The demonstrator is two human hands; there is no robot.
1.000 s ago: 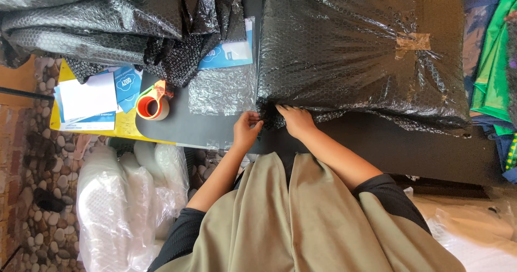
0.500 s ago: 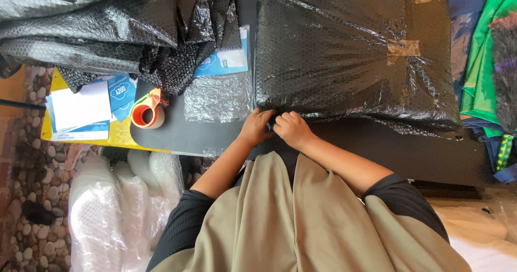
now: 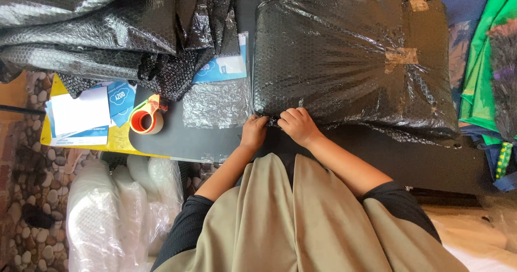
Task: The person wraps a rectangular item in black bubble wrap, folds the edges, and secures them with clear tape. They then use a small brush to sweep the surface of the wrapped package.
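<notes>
The big parcel [image 3: 350, 57], wrapped in black bubble wrap, lies on the dark table [image 3: 377, 153] and is the landmark here. Both hands work at its near left corner. The left hand [image 3: 254, 132] pinches the loose wrap at that corner, fingers closed on the film. The right hand [image 3: 298, 124] presses flat on the near edge just beside it, fingers together, not clamped on anything. To do this fold well, I think the wrap must be pulled tight and kept flat before taping. The tape dispenser [image 3: 144, 118] lies left of the parcel, beyond a clear bubble sheet [image 3: 215, 102]. A brown tape strip [image 3: 401, 57] already sits on the parcel's top.
</notes>
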